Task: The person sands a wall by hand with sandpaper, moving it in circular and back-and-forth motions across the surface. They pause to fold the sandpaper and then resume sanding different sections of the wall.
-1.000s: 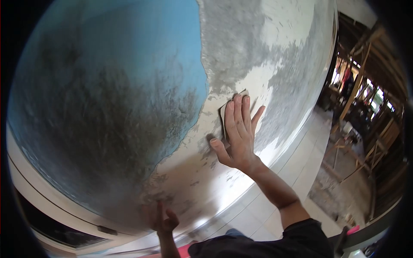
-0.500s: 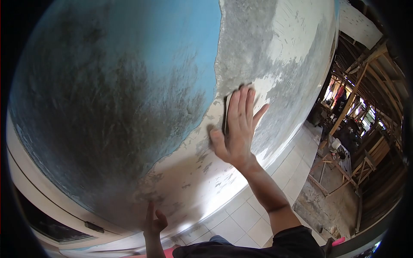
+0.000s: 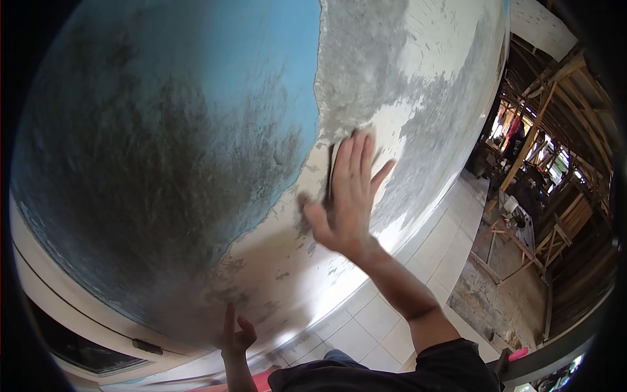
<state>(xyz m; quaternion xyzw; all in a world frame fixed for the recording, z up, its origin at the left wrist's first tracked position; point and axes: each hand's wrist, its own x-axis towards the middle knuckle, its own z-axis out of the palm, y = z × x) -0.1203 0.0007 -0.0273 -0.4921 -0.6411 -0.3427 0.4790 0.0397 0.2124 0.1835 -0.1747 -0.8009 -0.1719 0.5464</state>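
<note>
My right hand (image 3: 353,189) lies flat against the patchy wall (image 3: 359,72), fingers stretched upward and the thumb spread to the left. Under its left side shows the straight edge of a thin, flat piece, pale with a dark border; the palm hides the rest. The hand is over white filler (image 3: 392,124), just right of the ragged border of the blue paint (image 3: 261,59). Low down, my left hand (image 3: 237,336) is raised with its fingers apart, fingertips close to the wall and nothing visible in them. Dark smudges (image 3: 157,163) cover much of the blue paint.
A pale frame with a dark pane (image 3: 78,340) borders the wall at lower left. White floor tiles (image 3: 375,320) run along the wall's foot. To the right, a wooden trestle (image 3: 516,228) stands in a timber-framed, cluttered space. A pink object (image 3: 518,353) is at lower right.
My right hand appears slightly further left in the view, still flat on the wall. The wall and background have also shifted left as the camera turned a little. My left hand stays nearly in place.
</note>
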